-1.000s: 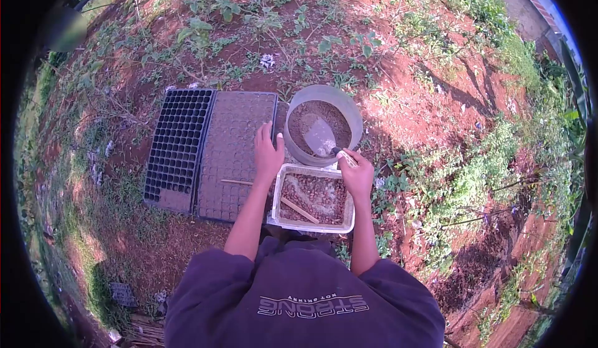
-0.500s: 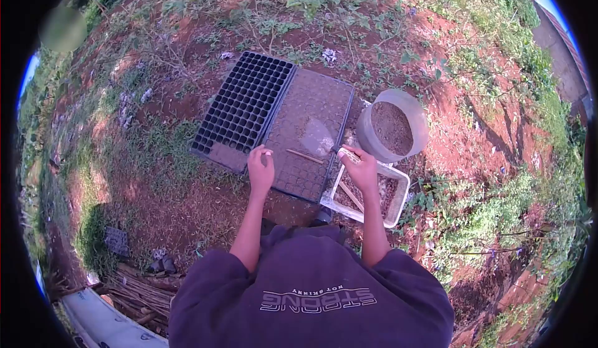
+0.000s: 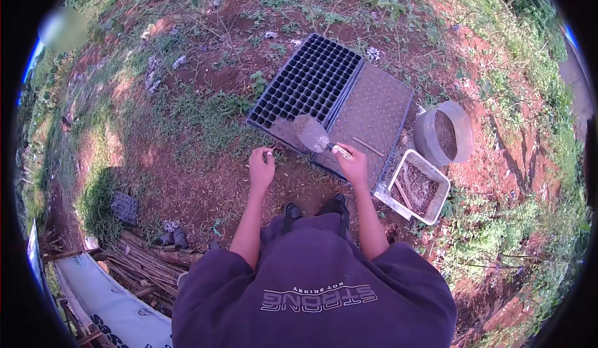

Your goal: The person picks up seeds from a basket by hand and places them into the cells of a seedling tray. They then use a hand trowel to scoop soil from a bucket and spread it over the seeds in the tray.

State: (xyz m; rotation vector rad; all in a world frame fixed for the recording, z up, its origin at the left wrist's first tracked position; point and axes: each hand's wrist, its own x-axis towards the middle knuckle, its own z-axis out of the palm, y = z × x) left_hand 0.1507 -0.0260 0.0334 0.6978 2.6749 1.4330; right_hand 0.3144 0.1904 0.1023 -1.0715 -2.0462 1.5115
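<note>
My right hand (image 3: 353, 166) is closed around the handle of a trowel (image 3: 311, 133). The trowel's blade, with soil on it, hangs over the near end of a black seedling tray (image 3: 314, 77). Soil fills the tray's nearest cells; farther cells show as dark hollows. My left hand (image 3: 261, 168) is curled, thumb against fingers, in front of that tray; what it pinches, if anything, I cannot make out. Touching the black tray on its right, a second seedling tray (image 3: 377, 102) is filled with soil. A thin stick (image 3: 369, 147) lies on it.
At right stand a round translucent tub (image 3: 464, 136) holding soil and a white rectangular basin (image 3: 443, 192) with soil and a stick (image 3: 402, 194). Wooden poles (image 3: 146, 264) and a pale sheet (image 3: 115, 304) lie lower left. Plants grow around.
My right hand has carried the trowel left, from the soil-filled tray to the near end of the black one. The view has turned, so the trays and containers appear farther right.
</note>
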